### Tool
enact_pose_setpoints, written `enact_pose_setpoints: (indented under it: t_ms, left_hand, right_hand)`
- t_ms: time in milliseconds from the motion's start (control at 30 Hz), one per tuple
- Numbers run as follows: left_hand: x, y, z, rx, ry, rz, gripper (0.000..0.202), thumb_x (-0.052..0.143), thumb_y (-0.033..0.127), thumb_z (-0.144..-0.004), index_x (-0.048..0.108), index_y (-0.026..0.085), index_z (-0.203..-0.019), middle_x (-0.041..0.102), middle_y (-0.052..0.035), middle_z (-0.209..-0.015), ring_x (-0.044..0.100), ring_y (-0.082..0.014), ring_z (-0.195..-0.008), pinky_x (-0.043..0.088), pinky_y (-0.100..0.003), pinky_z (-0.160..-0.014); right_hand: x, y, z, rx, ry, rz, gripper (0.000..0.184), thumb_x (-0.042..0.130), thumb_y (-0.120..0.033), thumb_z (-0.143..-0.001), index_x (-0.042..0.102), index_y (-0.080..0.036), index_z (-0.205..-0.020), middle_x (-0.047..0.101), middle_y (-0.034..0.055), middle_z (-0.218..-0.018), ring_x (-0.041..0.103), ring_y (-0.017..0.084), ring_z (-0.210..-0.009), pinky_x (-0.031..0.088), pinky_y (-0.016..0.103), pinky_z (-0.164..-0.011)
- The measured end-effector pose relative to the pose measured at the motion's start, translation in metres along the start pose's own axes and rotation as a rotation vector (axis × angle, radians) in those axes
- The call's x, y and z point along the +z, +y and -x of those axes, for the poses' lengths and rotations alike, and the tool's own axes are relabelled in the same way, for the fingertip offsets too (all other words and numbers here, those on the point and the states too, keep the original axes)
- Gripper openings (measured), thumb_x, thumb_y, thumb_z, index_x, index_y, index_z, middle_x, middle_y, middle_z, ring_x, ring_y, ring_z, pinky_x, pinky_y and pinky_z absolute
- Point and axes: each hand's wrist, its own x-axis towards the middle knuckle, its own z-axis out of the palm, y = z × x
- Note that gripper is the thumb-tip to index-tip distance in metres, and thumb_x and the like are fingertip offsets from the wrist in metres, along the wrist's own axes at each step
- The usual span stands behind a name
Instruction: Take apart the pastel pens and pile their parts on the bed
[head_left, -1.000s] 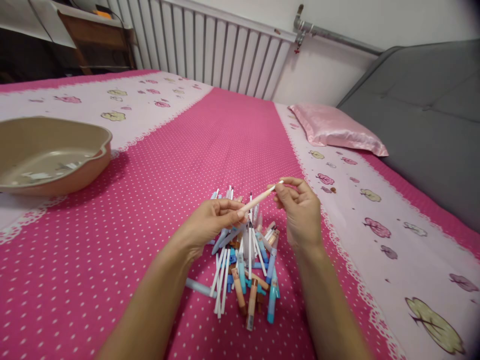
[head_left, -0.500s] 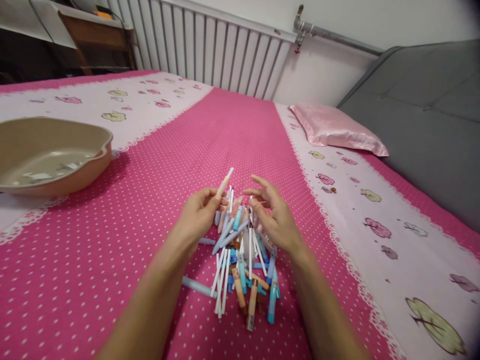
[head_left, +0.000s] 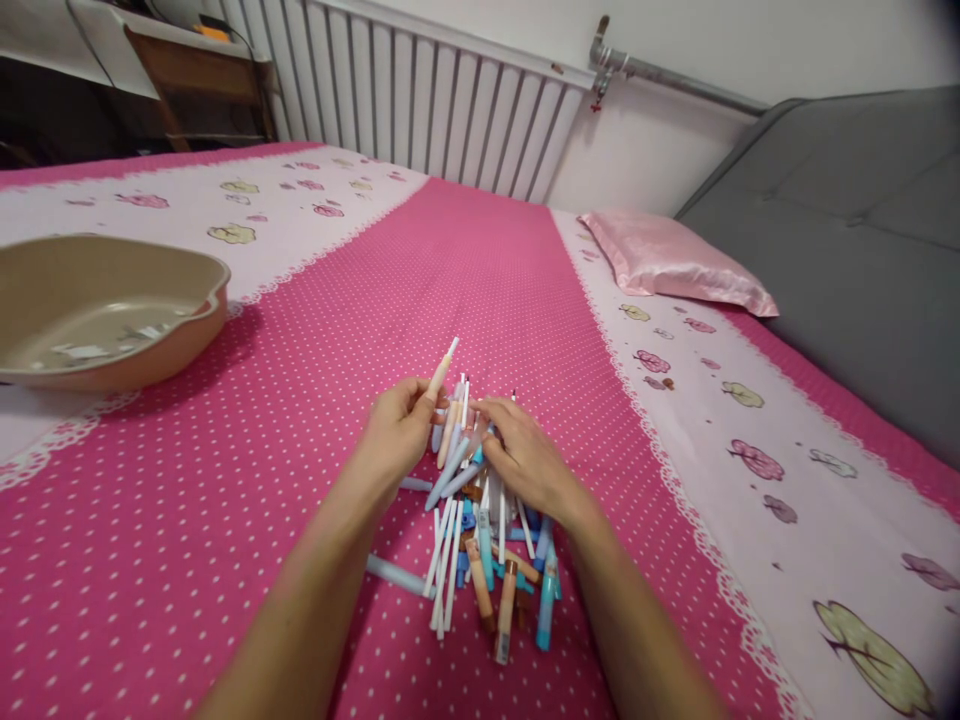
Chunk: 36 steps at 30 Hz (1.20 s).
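A cream pen barrel (head_left: pixel 439 376) with a white tip sticking out of its upper end is pinched in my left hand (head_left: pixel 400 425), pointing up and away. My right hand (head_left: pixel 525 455) is down at the far part of a heap of pen parts, thumb and fingers curled together over it; what lies between them is mostly hidden. Around and below the hands the heap holds blue pen barrels (head_left: pixel 450 478), thin white refills (head_left: pixel 448 575), orange-brown pen pieces (head_left: pixel 506 610) and turquoise pen pieces (head_left: pixel 547 605).
The heap lies on a pink dotted bedspread (head_left: pixel 300 330). At the left stands a beige basin (head_left: pixel 180 345) with several small pale pieces inside. A pink pillow (head_left: pixel 675 262) rests against a grey headboard (head_left: pixel 840 200). A white radiator (head_left: pixel 420 100) lines the wall behind.
My right hand has moved left and down onto the heap, its spread fingers now curled. The left hand still holds the pen barrel, shifted slightly left.
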Motion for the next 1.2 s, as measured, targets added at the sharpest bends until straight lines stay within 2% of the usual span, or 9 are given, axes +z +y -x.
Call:
enact_pose_setpoints:
  t_ms: [267,433,533,667,767,833,933,1033,1200]
  left_hand:
    - [0.0,-0.001,0.0,0.031,-0.011,-0.032,0.017,0.051,0.031,-0.073,0.058,0.016,-0.073,0.058,-0.0003,-0.065,0.055,-0.0149,-0.063,0.041,-0.025,-0.057]
    - [0.001,-0.001,0.0,0.027,-0.021,-0.075,0.019,0.051,0.032,-0.074,0.059,0.015,-0.076,0.06,-0.0018,-0.065,0.055,-0.0157,-0.063,0.041,-0.025,-0.056]
    - [0.001,-0.002,0.0,0.045,-0.046,-0.099,0.022,0.05,0.035,-0.075,0.06,0.015,-0.077,0.06,-0.0021,-0.065,0.054,-0.0149,-0.06,0.04,-0.025,-0.054]
    - [0.0,-0.006,-0.002,0.061,-0.065,-0.124,0.023,0.049,0.036,-0.077,0.059,0.015,-0.077,0.06,-0.0021,-0.064,0.051,-0.0134,-0.056,0.039,-0.024,-0.053]
    - [0.0,-0.008,-0.003,0.073,-0.066,-0.135,0.023,0.049,0.036,-0.077,0.059,0.015,-0.077,0.06,-0.0018,-0.064,0.051,-0.0132,-0.055,0.038,-0.024,-0.052]
    - [0.001,-0.006,-0.002,0.061,-0.066,-0.126,0.022,0.049,0.034,-0.077,0.059,0.015,-0.078,0.059,-0.0018,-0.064,0.051,-0.0135,-0.056,0.039,-0.024,-0.053]
    - [0.003,-0.001,0.003,-0.002,-0.076,-0.08,0.022,0.049,0.033,-0.078,0.06,0.014,-0.08,0.061,-0.0026,-0.066,0.054,-0.0145,-0.06,0.04,-0.024,-0.054]
    - [0.005,0.006,0.007,-0.041,-0.105,0.011,0.023,0.052,0.034,-0.077,0.062,0.013,-0.083,0.064,-0.0044,-0.072,0.059,-0.0168,-0.069,0.044,-0.026,-0.059]
    - [0.006,0.012,0.011,-0.044,-0.185,0.16,0.024,0.056,0.034,-0.075,0.062,0.013,-0.086,0.067,-0.0053,-0.083,0.062,-0.0168,-0.076,0.047,-0.029,-0.071]
  right_hand:
    - [-0.002,0.002,-0.001,0.072,0.066,-0.054,0.022,0.039,-0.015,-0.081,0.059,-0.018,-0.09,0.053,0.0073,-0.1,0.053,0.02,-0.092,0.043,0.035,-0.085]
    - [-0.005,0.006,-0.004,0.072,0.204,-0.126,0.016,0.049,-0.011,-0.073,0.06,-0.018,-0.082,0.06,0.0075,-0.098,0.056,0.019,-0.09,0.043,0.035,-0.083]
    - [-0.006,0.008,-0.006,0.145,0.254,-0.142,0.01,0.053,-0.014,-0.074,0.062,-0.018,-0.077,0.064,0.0057,-0.086,0.059,0.019,-0.081,0.045,0.034,-0.078]
    - [-0.004,0.012,-0.005,0.224,0.253,-0.155,0.011,0.053,-0.016,-0.075,0.064,-0.017,-0.08,0.067,0.0046,-0.078,0.062,0.019,-0.075,0.046,0.033,-0.072]
    - [-0.004,0.015,-0.005,0.279,0.332,-0.193,0.011,0.054,-0.019,-0.075,0.064,-0.018,-0.082,0.068,0.0045,-0.079,0.063,0.019,-0.075,0.047,0.034,-0.072]
    - [-0.006,0.017,-0.005,0.331,0.412,-0.288,0.01,0.057,-0.022,-0.075,0.064,-0.018,-0.081,0.067,0.0042,-0.078,0.063,0.019,-0.075,0.047,0.034,-0.072]
    - [-0.011,0.012,-0.005,0.358,0.468,-0.599,0.011,0.062,-0.025,-0.072,0.061,-0.017,-0.08,0.067,0.0044,-0.08,0.063,0.017,-0.074,0.049,0.032,-0.071]
    - [-0.015,0.0,-0.004,0.351,0.391,-0.867,0.019,0.069,-0.027,-0.067,0.058,-0.017,-0.079,0.066,0.0039,-0.082,0.063,0.016,-0.074,0.05,0.028,-0.066]
    - [-0.014,-0.017,-0.001,0.319,0.171,-0.995,0.025,0.071,-0.029,-0.068,0.056,-0.018,-0.085,0.064,0.0019,-0.082,0.065,0.015,-0.068,0.052,0.028,-0.062]
